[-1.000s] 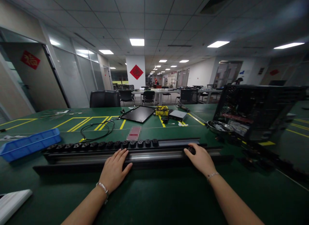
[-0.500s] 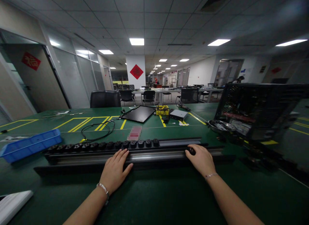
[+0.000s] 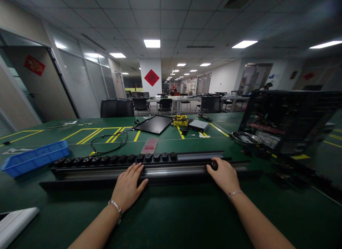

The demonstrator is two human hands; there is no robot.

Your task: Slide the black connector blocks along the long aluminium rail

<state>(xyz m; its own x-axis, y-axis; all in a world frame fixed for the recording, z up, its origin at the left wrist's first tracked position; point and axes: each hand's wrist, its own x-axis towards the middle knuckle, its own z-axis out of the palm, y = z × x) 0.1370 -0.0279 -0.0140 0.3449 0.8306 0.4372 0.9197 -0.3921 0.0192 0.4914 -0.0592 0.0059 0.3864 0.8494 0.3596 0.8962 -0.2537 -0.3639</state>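
Observation:
A long black rail with a silver channel (image 3: 176, 171) lies across the table before me. Along its far side runs a row of several black round socket-like pieces (image 3: 114, 159), reaching from the left end to past the middle. My left hand (image 3: 128, 186) rests on the rail left of centre, fingers stretched out and thumb apart, gripping nothing. Toward the rail's right end, my right hand (image 3: 223, 176) has its thumb and fingers around a small black round piece (image 3: 214, 165). That piece is partly covered by the fingers, and whether it touches the rail I cannot tell.
A blue plastic bin (image 3: 37, 158) stands at the left, near a looped black cable (image 3: 109, 145). Farther back lie a black flat panel (image 3: 153, 124), a yellow box (image 3: 180, 120) and a grey box (image 3: 198, 125). An opened computer case (image 3: 291, 117) and metal bowl (image 3: 245, 137) occupy the right.
The black round piece in my right hand shows a little more between thumb and fingers. My left hand keeps its place on the rail. The whole view has shifted slightly.

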